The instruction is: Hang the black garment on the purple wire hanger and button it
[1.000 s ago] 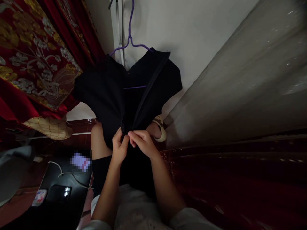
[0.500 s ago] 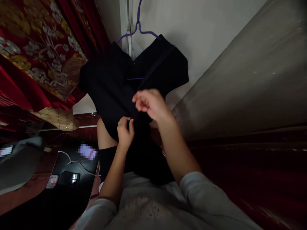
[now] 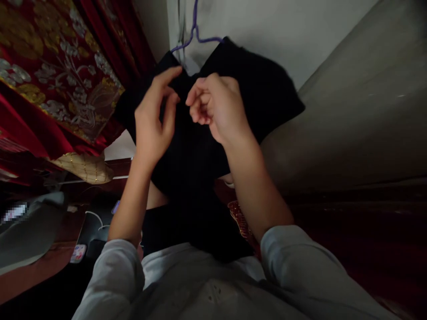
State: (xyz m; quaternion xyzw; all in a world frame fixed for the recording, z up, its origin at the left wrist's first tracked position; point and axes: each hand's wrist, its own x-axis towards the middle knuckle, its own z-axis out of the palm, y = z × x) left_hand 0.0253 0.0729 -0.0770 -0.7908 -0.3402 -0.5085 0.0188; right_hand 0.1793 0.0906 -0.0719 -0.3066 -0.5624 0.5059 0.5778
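Observation:
A black short-sleeved shirt hangs on a purple hanger in front of me. My left hand is raised before the shirt's upper left front, thumb and fingers apart, with nothing seen between them. Just right of it is my right hand, close to the neck opening, its fingers curled in toward the thumb. Whether a bit of the dark cloth is caught in those fingers cannot be made out. The shirt's front edges are lost in the dark fabric.
A red cloth with gold and silver embroidery hangs at the left. Below it are a black surface with a white cable and a small patterned item. A pale wall stands behind, and a large grey sheet-like surface slopes at the right.
My left hand has risen from the lower front of the shirt and opened. My right hand has moved up toward the neckline. The shirt's right sleeve now spreads farther right.

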